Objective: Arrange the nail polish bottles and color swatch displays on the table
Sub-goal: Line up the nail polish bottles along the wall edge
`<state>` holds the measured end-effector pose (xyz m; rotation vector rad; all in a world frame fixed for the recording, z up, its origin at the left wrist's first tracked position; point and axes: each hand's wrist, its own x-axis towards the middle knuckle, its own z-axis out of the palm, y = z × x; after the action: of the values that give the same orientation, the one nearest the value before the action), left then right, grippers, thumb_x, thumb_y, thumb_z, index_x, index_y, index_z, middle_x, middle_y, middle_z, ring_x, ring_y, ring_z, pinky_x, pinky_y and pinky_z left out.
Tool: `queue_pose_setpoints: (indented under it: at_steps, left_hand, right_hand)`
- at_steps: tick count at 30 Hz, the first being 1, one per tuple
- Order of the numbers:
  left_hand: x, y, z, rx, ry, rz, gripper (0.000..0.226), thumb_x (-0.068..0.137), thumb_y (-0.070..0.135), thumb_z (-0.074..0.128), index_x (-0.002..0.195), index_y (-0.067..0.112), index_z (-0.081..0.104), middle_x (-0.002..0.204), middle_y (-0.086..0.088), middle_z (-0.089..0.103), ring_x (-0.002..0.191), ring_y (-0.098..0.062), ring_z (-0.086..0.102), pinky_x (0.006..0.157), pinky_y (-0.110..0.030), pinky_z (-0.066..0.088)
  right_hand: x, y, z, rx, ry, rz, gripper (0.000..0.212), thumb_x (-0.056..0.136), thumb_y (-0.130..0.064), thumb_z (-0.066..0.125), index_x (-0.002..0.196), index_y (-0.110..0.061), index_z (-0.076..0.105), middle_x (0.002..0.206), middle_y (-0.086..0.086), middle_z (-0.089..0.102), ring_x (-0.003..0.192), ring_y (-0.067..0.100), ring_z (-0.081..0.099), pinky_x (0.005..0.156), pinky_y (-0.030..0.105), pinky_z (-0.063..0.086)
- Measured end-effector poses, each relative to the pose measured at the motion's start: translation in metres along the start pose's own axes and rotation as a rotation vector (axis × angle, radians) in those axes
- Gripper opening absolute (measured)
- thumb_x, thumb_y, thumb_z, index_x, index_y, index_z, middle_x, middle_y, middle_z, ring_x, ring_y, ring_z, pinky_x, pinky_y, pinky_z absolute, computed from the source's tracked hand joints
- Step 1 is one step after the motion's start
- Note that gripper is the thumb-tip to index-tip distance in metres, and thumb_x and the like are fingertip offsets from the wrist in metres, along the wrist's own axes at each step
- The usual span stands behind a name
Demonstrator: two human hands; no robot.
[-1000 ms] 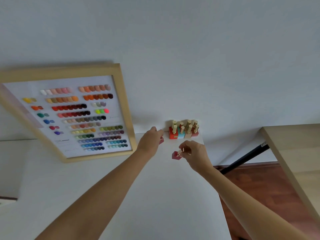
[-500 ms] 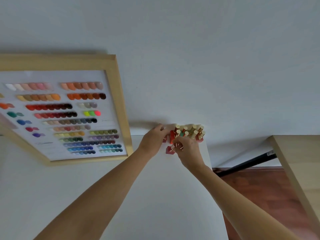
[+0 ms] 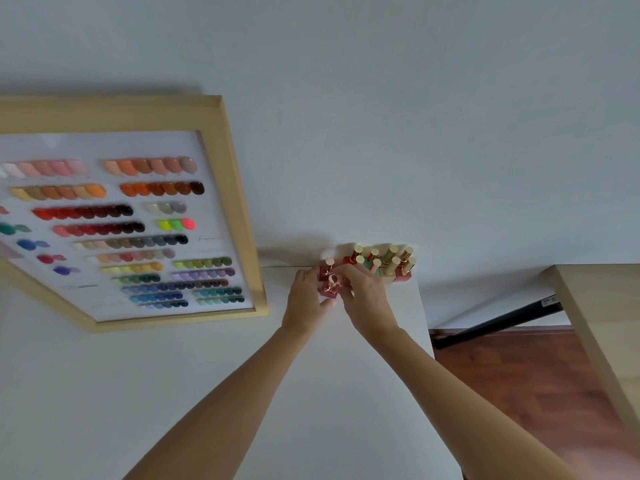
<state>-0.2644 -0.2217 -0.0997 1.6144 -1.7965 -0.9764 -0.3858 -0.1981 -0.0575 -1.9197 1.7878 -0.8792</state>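
A wooden-framed colour swatch display leans against the wall at the back left of the white table. A cluster of nail polish bottles with gold caps stands at the table's back right corner. My left hand and my right hand meet just left of the cluster. Each hand grips a dark pink bottle: the left one sits behind, the right one in front. The two pink bottles touch each other.
The white wall rises right behind the bottles. A light wooden table stands to the right, across a gap showing red-brown floor and a black bar. The white table's right edge runs close to the bottle cluster.
Both hands moved toward the back right corner, carrying the pink bottles up beside the cluster. The two pink bottles now sit together, one behind the other.
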Motion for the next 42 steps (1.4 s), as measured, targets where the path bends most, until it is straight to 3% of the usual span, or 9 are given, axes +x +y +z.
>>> queue_pose_setpoints:
  at_steps: [5,9,14,19,23,27,32,38,42]
  left_hand:
    - [0.005,0.004,0.012,-0.042,0.089,-0.064,0.033,0.081,0.012,0.070,0.113,0.009,0.063,0.105,-0.009,0.059,0.094,-0.022,0.063,0.091,-0.038,0.054]
    - [0.011,0.004,0.016,-0.030,0.105,-0.056,0.024,0.084,0.014,0.068,0.107,0.006,0.065,0.101,-0.012,0.063,0.091,-0.023,0.063,0.086,-0.036,0.055]
    - [0.018,0.008,0.019,0.034,0.101,-0.050,0.016,0.083,0.006,0.068,0.099,0.003,0.067,0.096,-0.014,0.068,0.091,-0.026,0.063,0.083,-0.037,0.052]
    - [0.024,0.011,0.024,0.053,0.106,-0.065,0.013,0.082,0.002,0.067,0.094,0.002,0.068,0.093,-0.014,0.070,0.089,-0.026,0.063,0.082,-0.036,0.052]
    - [0.024,0.012,0.025,0.068,0.114,-0.068,0.010,0.081,0.001,0.068,0.091,0.002,0.068,0.090,-0.014,0.070,0.085,-0.026,0.063,0.078,-0.032,0.051]
    - [0.022,0.014,0.023,0.073,0.081,-0.087,0.012,0.082,0.001,0.066,0.094,0.001,0.068,0.093,-0.016,0.069,0.089,-0.028,0.064,0.083,-0.040,0.053]
    - [-0.002,0.028,0.013,0.120,0.104,-0.125,0.025,0.083,0.005,0.068,0.107,0.003,0.060,0.106,-0.016,0.060,0.101,-0.028,0.058,0.091,-0.034,0.050]
    - [-0.054,0.056,-0.013,0.193,0.046,-0.057,0.046,0.090,0.017,0.061,0.132,0.007,0.045,0.125,-0.013,0.051,0.115,-0.025,0.053,0.094,-0.030,0.045]
    - [-0.089,0.078,-0.046,0.185,0.051,0.017,0.047,0.090,0.020,0.061,0.132,0.009,0.045,0.130,-0.011,0.048,0.118,-0.023,0.052,0.095,-0.027,0.043]
  right_hand:
    - [-0.027,0.023,-0.024,0.057,0.318,0.030,0.021,0.082,0.002,0.065,0.098,-0.011,0.064,0.090,-0.002,0.063,0.070,-0.001,0.053,0.061,0.011,0.044]
    - [-0.037,0.055,-0.038,0.056,0.470,0.279,0.035,0.081,0.001,0.064,0.110,-0.015,0.054,0.102,0.001,0.057,0.079,0.011,0.051,0.065,0.015,0.041]
    - [-0.017,0.088,-0.038,0.050,0.199,0.581,0.049,0.087,-0.004,0.061,0.133,-0.009,0.044,0.124,0.007,0.059,0.103,0.022,0.058,0.084,0.026,0.041]
    - [0.000,0.097,-0.028,0.022,0.164,0.565,0.008,0.088,-0.004,0.058,0.093,-0.008,0.063,0.079,0.000,0.066,0.079,0.024,0.063,0.065,0.022,0.038]
    - [0.003,0.100,-0.025,0.018,0.208,0.578,0.010,0.090,-0.008,0.056,0.082,-0.012,0.061,0.076,0.003,0.067,0.068,0.021,0.056,0.052,0.019,0.032]
    - [0.001,0.099,-0.033,0.026,0.137,0.577,0.011,0.088,-0.003,0.055,0.092,-0.009,0.063,0.085,0.005,0.071,0.081,0.024,0.062,0.066,0.026,0.039]
    - [-0.018,0.086,-0.050,0.071,0.070,0.685,0.047,0.090,-0.004,0.057,0.135,-0.003,0.045,0.126,0.014,0.060,0.118,0.025,0.056,0.092,0.032,0.044]
    - [-0.050,0.044,-0.082,0.052,0.035,0.629,0.050,0.088,-0.008,0.060,0.135,-0.001,0.044,0.130,0.019,0.058,0.119,0.029,0.055,0.099,0.038,0.043]
    - [-0.063,0.004,-0.102,0.039,0.025,0.510,0.033,0.085,-0.005,0.061,0.117,-0.001,0.060,0.107,0.018,0.068,0.103,0.031,0.061,0.092,0.041,0.047]
